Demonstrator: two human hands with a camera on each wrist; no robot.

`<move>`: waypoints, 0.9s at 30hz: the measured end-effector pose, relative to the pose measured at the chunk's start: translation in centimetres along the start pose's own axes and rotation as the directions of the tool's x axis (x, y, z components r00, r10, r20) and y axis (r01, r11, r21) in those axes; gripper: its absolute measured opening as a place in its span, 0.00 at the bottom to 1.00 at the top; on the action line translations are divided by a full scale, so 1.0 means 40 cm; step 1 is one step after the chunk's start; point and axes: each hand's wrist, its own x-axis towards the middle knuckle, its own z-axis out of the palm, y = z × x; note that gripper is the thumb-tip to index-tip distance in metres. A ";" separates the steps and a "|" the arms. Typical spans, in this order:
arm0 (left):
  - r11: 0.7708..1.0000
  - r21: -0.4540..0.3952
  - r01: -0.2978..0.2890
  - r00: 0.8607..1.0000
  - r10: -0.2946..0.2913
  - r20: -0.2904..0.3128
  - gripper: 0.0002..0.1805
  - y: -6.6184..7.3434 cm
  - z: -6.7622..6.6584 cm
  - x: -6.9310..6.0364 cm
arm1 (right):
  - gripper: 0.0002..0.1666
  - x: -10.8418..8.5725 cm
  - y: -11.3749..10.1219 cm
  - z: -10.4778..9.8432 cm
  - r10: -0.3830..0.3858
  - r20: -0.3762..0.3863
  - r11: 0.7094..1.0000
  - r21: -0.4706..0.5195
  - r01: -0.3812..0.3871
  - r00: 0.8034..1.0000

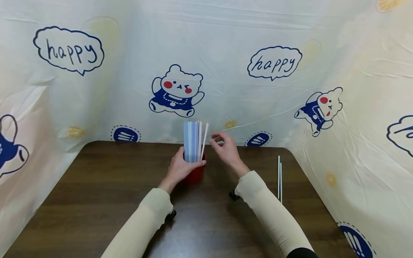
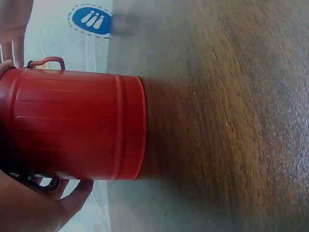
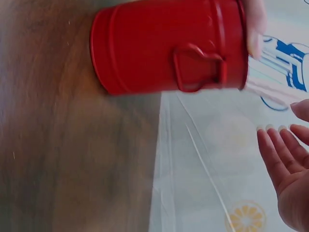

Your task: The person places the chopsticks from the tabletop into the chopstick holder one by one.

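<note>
A red metal bucket with small side handles stands upright near the back of the table. Paper straws, blue, white and pale pink, rise from it in a tight bundle, and one white straw leans out to the right. My left hand grips the bucket at its rim, the thumb lying across the front below the straws. Just right of the leaning straw is my right hand. Its fingers are loosely extended, and nothing shows between them and the thumb.
Two pale straws lie on the right side of the brown table, partly behind the right sleeve. A printed cloth with bears and "happy" bubbles hangs around the table's back and sides.
</note>
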 end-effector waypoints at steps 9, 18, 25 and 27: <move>1.000 0.011 -0.006 1.000 0.006 -0.001 0.53 -0.004 -0.001 0.002 | 0.20 -0.004 0.033 -0.091 -0.007 0.070 0.949 -0.314 0.029 0.998; 1.000 0.006 -0.004 1.000 0.004 0.006 0.52 -0.001 0.000 0.003 | 0.27 -0.038 0.127 -0.178 0.090 0.138 0.840 -0.543 0.000 0.986; 1.000 0.004 -0.007 1.000 0.007 0.014 0.52 -0.004 0.000 0.004 | 0.31 -0.083 0.228 -0.245 0.189 0.143 0.776 -0.629 -0.058 0.971; 1.000 0.007 -0.008 1.000 0.008 0.012 0.53 -0.004 -0.001 0.003 | 0.32 -0.096 0.259 -0.263 0.204 0.144 0.742 -0.668 -0.057 0.968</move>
